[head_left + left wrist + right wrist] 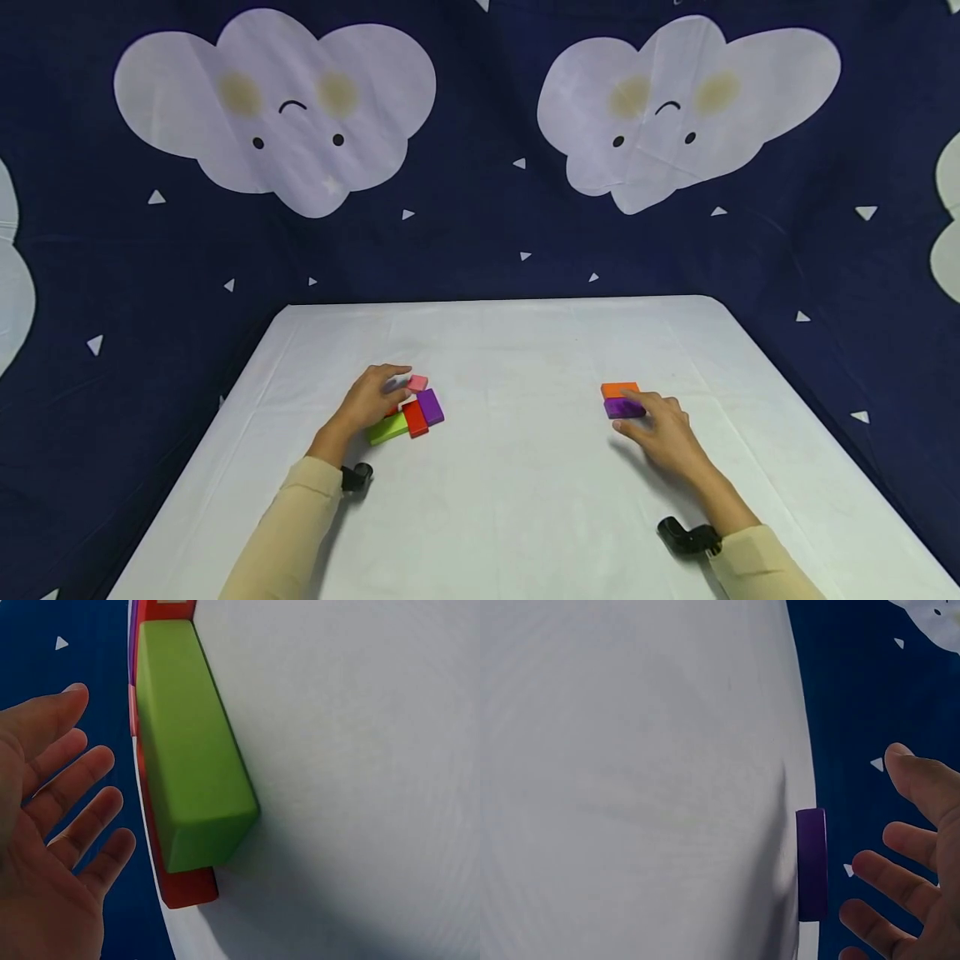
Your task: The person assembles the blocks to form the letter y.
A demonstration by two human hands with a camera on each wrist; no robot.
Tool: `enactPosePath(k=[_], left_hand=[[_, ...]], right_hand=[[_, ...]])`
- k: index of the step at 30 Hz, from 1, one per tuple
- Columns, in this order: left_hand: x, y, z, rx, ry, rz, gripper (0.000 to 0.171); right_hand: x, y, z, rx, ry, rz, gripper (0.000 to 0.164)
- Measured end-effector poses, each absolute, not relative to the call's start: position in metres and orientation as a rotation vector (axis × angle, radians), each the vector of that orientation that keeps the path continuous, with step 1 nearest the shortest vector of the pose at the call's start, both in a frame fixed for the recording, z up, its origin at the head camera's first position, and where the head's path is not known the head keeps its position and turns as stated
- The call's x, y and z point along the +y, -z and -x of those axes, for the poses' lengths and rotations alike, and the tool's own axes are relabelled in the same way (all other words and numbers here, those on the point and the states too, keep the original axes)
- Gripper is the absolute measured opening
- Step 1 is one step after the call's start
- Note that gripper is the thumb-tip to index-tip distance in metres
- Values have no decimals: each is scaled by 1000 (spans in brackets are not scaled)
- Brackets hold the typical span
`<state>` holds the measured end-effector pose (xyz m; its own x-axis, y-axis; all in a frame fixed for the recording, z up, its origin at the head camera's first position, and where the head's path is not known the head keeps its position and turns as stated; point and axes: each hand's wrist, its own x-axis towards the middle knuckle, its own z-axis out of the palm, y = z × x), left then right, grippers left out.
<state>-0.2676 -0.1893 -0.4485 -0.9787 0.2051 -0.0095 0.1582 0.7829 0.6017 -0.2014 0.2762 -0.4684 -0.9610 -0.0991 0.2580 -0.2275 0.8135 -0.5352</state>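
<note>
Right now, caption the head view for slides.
Left hand by clustered blocks; right hand by orange block and purple block.

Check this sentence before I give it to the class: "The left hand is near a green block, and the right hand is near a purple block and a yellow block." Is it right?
Not quite: the head view shows an orange block, not a yellow one, with the purple block near the right hand. The left hand is near a green block, as you say.

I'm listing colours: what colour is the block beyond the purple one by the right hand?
The block is orange, clearest in the head view.
</note>
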Motion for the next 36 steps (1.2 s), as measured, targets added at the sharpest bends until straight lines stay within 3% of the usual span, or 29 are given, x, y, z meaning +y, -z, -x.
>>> enactPosePath(k=[36], left_hand=[[-191, 459, 295, 2799, -954, -291, 46]], right_hand=[[298, 476, 215, -2827, -923, -200, 57]])
